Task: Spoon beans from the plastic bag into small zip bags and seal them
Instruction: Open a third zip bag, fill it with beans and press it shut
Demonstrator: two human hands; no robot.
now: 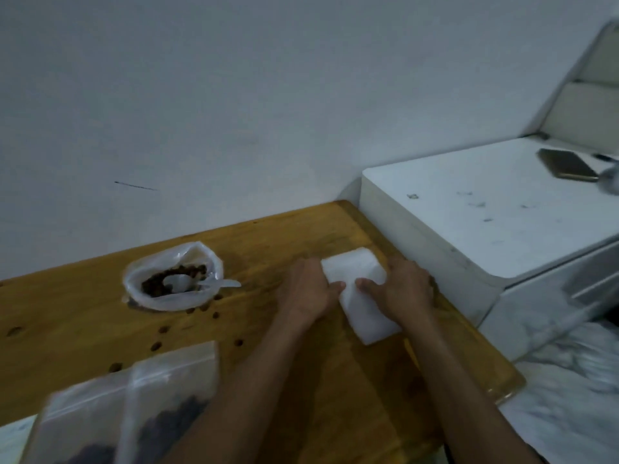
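Observation:
A stack of small white zip bags [360, 289] lies on the wooden table [284, 236] near its right edge. My left hand [310, 289] grips the stack's left side, thumb on top. My right hand [400, 289] grips its right side, thumb on top as well. To the left stands the open plastic bag [174, 276] with brown beans [157, 284] inside. A white plastic spoon [197, 283] rests in it, handle pointing right. Two filled zip bags [127, 410] with dark beans lie at the near left, blurred.
Several loose beans [214, 314] are scattered on the table in front of the plastic bag. A white cabinet [469, 209] stands against the table's right edge, with a phone [567, 164] on top. A white wall runs behind. Pale bedding [569, 396] lies lower right.

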